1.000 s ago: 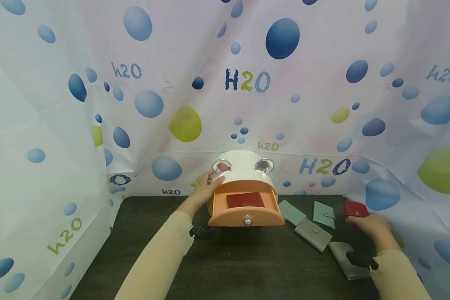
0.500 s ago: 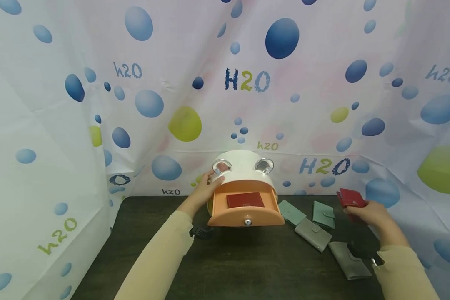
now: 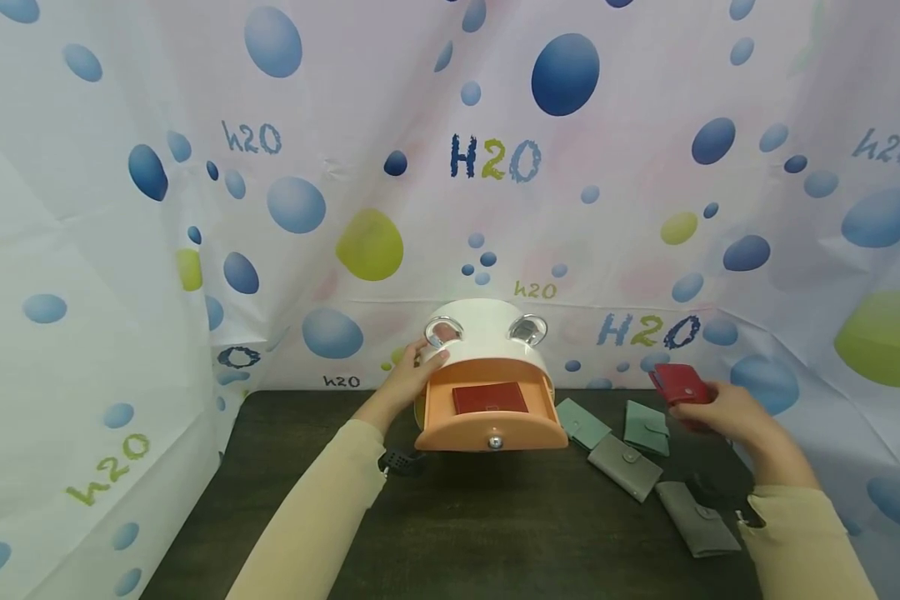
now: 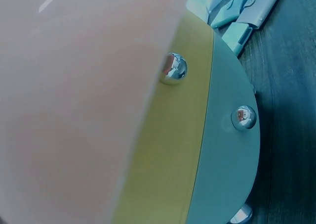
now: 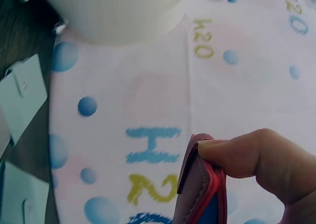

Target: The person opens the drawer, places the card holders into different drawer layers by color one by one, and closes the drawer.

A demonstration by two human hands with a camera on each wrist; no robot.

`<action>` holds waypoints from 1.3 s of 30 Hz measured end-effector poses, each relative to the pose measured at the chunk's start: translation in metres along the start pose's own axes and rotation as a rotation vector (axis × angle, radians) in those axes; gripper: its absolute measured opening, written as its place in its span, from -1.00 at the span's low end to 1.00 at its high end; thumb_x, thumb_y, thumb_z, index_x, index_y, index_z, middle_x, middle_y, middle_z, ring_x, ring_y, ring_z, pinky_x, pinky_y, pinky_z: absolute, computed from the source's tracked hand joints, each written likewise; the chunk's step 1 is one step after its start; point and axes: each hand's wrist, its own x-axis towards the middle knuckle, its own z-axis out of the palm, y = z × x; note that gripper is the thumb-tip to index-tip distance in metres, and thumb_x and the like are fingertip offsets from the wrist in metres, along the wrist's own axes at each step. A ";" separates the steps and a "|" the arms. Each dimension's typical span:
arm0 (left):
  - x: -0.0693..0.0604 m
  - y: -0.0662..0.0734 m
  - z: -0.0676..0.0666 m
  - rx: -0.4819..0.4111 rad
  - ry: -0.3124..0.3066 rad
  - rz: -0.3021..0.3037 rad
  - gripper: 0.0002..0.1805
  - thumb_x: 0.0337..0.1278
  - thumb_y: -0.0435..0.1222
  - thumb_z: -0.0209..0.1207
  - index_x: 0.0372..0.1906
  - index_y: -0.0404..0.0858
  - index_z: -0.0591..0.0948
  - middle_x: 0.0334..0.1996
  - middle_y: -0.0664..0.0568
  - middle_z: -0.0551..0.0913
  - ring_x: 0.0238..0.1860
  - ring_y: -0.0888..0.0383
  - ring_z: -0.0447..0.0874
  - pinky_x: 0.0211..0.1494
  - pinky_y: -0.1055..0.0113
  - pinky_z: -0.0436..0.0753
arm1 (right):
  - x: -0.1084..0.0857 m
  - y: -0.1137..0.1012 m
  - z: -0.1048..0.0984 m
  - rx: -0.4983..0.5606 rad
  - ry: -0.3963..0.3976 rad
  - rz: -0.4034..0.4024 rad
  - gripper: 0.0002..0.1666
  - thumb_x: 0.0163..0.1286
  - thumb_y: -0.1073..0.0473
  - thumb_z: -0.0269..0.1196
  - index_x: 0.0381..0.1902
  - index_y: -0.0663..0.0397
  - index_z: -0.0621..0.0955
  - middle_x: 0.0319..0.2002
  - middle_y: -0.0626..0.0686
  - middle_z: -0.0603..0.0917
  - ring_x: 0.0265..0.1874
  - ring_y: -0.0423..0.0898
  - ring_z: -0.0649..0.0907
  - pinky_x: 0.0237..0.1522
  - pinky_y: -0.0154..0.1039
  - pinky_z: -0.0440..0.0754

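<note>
My left hand (image 3: 405,379) rests on the left side of a small white chest of drawers (image 3: 483,329) with clear ring-shaped ears. Its peach top drawer (image 3: 495,434) is pulled out, with a dark red wallet (image 3: 489,398) lying inside. Filling much of the left wrist view is a blurred pinkish surface, beside a yellow drawer front (image 4: 182,135) and a teal one (image 4: 227,150). Over on the right, my right hand (image 3: 738,417) pinches a red wallet (image 3: 681,385) in the air; the right wrist view shows the thumb on its edge (image 5: 197,184).
Right of the chest lie two pale green wallets, one near (image 3: 583,424) and one farther (image 3: 647,427). In front of them are a grey wallet (image 3: 625,467) and another grey wallet (image 3: 696,518). A patterned curtain (image 3: 435,200) hangs behind the dark table (image 3: 450,533).
My right hand has raised the red wallet from the table's right side and moved it left. The left hand, the chest and the pulled-out drawer have stayed put.
</note>
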 end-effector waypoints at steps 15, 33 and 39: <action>0.001 0.002 0.000 0.004 -0.012 0.007 -0.05 0.30 0.20 0.11 0.59 -0.17 0.03 0.56 -0.24 0.00 0.52 -0.24 0.03 0.44 -0.17 0.26 | -0.008 -0.053 0.004 0.098 0.015 -0.175 0.01 0.26 0.08 0.38 0.35 0.70 0.17 -0.01 0.50 0.59 -0.26 0.04 0.68 -0.35 -0.18 0.67; 0.004 -0.002 -0.001 0.008 -0.015 0.004 -0.03 0.29 0.21 0.12 0.59 -0.16 0.02 0.56 -0.23 0.01 0.51 -0.23 0.06 0.43 -0.16 0.29 | -0.011 -0.111 -0.001 0.001 0.051 -0.269 0.04 0.17 0.02 0.44 0.36 0.59 0.25 0.02 0.44 0.49 -0.15 0.21 0.59 -0.33 -0.10 0.69; 0.003 -0.002 -0.001 0.015 -0.016 0.001 -0.03 0.30 0.21 0.11 0.59 -0.17 0.02 0.56 -0.24 0.01 0.52 -0.24 0.04 0.45 -0.17 0.24 | -0.010 -0.125 0.000 -0.031 0.053 -0.274 0.05 0.18 -0.01 0.44 0.40 0.51 0.24 0.04 0.38 0.41 -0.07 0.24 0.53 -0.24 -0.05 0.69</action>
